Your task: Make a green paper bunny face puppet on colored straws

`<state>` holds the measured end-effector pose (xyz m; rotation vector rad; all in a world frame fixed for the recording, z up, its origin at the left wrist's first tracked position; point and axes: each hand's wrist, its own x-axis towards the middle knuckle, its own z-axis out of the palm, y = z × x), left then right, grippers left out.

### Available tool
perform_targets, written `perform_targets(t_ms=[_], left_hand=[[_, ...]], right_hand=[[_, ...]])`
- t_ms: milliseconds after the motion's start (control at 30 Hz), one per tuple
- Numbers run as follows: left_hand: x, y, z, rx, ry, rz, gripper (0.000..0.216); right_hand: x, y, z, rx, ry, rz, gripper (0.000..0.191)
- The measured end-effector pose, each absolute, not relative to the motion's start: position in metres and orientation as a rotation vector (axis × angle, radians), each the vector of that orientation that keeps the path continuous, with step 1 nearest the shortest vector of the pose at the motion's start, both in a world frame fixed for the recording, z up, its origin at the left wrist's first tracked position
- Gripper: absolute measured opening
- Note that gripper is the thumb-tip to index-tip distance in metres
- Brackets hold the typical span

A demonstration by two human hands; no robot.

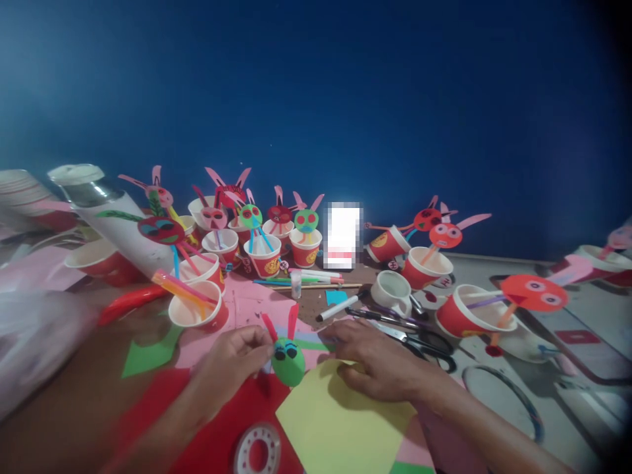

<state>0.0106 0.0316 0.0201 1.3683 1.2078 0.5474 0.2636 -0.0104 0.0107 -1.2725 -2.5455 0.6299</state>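
left hand is pinched shut on the edge of a green paper face, which has two red ears and two black eyes and sits just above the table where the red sheet meets the yellow sheet. right hand lies on the yellow sheet with its fingertips right beside the face, but honestly can't tell if it's gripping anything or just resting, the fingers are curled under and blurry. one tape roll is cut off by the bottom edge. one pair of scissors and one white marker lie just past the right hand, with a white mug behind them. there's a pixelated block in the middle that can't be made out at all. right of it I count three red paper cups with faces on straws. left of it the cups overlap so much I only get to at least eight. the far left is smeared, apart from one tall white container lying tilted
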Motion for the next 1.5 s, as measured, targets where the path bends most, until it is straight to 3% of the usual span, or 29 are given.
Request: perform_targets(t_ms=[300,567,1067,1233,1500], left_hand=[[0.026,0.030,0.016,1.424,1.320,0.459,0.014],[0.045,0.032,0.007,1.513,1.369,0.315,0.008],[0.049,0.041,-0.010,1.656,1.335,0.206,0.010],[0.043,0.041,-0.011,1.671,1.323,0.251,0.014],[0.025,0.025,0.007,1.928,1.180,0.470,0.020]], right_hand=[[0.264,-0.034,0.044,-1.135,-2.465,0.828,0.046],[0.258,-0.053,0.053,-0.952,-2.392,1.225,0.021],[0.248,-0.045,0.043,-0.956,-2.510,1.132,0.032],[0.247,-0.045,0.035,-1.146,-2.554,1.016,0.041],[0.237,-0.047,0.022,-1.363,-2.557,0.905,0.040]])
